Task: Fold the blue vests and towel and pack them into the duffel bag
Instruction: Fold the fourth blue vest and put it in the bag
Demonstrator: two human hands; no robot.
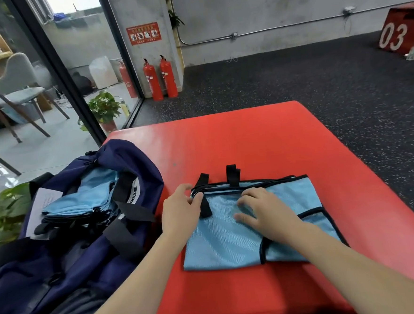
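Observation:
A light blue mesh vest (pixel 226 239) with black trim and black straps lies folded flat on the red padded block (pixel 237 145). My left hand (pixel 180 212) grips the vest's upper left corner, thumb by a black strap. My right hand (pixel 266 209) rests flat on the vest's middle, fingers spread. To the left stands the open navy duffel bag (pixel 68 259); inside it lies a stack of folded light blue cloth (pixel 81 200).
Potted plants (pixel 4 215) stand left of the bag by a glass wall. Two red fire extinguishers (pixel 160 78) stand at the far wall. A red box marked 03 (pixel 400 33) sits on the dark rubber floor at the far right.

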